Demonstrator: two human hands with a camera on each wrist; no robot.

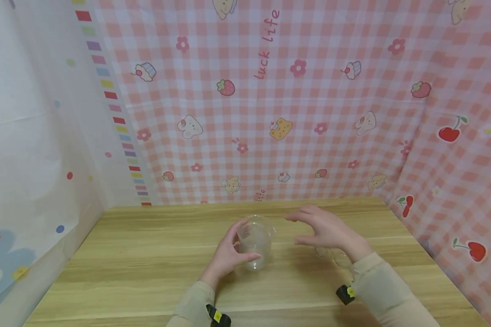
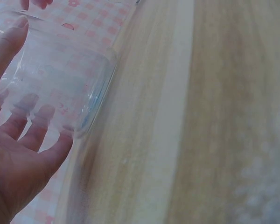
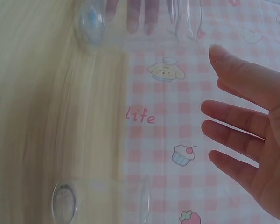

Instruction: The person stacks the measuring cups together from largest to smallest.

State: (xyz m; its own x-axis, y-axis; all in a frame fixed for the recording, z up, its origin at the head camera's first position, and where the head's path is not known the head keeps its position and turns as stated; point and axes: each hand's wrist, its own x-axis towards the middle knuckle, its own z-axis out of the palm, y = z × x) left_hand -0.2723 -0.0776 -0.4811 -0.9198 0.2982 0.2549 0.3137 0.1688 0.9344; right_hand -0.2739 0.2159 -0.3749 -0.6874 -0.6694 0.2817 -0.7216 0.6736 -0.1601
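A clear, wide-mouthed jar stands upright on the wooden table. My left hand grips it from the left side, thumb on the near face and fingers around the back. In the left wrist view the fingertips of the left hand show through the transparent wall of the jar. My right hand hovers to the right of the jar, apart from it, fingers spread and holding nothing. Below the right hand is a small clear cup, partly hidden by hand and sleeve; the right wrist view shows it too.
The wooden table has a pale stripe in its grain. A pink checked cloth hangs behind it, with more cloth along the left and right sides. Black wrist straps sit at both sleeves.
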